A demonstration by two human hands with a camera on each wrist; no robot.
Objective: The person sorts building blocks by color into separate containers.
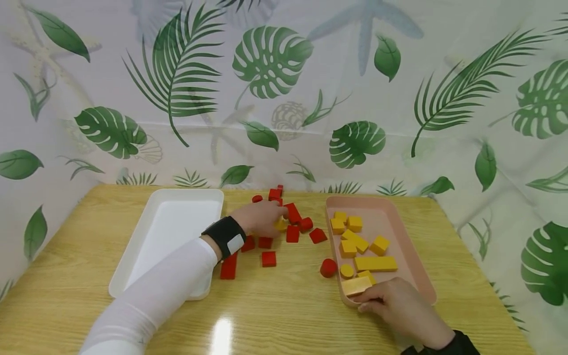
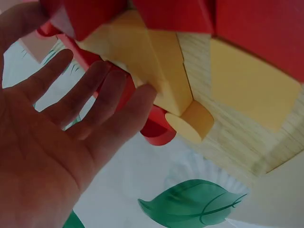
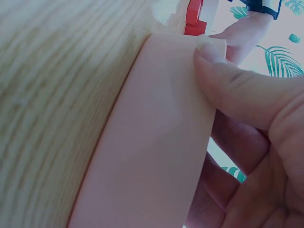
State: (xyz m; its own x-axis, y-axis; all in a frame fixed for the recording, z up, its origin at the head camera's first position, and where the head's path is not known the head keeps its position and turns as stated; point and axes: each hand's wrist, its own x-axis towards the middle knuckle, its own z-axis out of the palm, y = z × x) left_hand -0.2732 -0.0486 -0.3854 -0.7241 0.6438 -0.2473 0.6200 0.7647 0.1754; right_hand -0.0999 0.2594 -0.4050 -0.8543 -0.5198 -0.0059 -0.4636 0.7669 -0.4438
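Note:
In the head view my left hand [image 1: 263,218] reaches over a scatter of red blocks [image 1: 292,233] mid-table. A yellow block [image 1: 281,225] shows by its fingertips. The left wrist view has its fingers [image 2: 118,123] spread and mostly straight, one fingertip right at a long yellow block [image 2: 168,71]. A yellow cylinder [image 2: 192,122] lies at that block's end, red pieces alongside. At the near rim of the pink tray [image 1: 410,246], my right hand [image 1: 395,305] pinches the wall, thumb on the outer side. Just beyond these fingers lies a yellow rectangular block [image 1: 356,286] inside the tray.
A white tray [image 1: 148,236] stands on the left, partly behind the left forearm. Several more yellow blocks [image 1: 375,264] lie in the pink tray. Beside its left wall sits a red round piece [image 1: 328,267]. A leaf-patterned cloth [image 1: 306,98] hangs behind the table.

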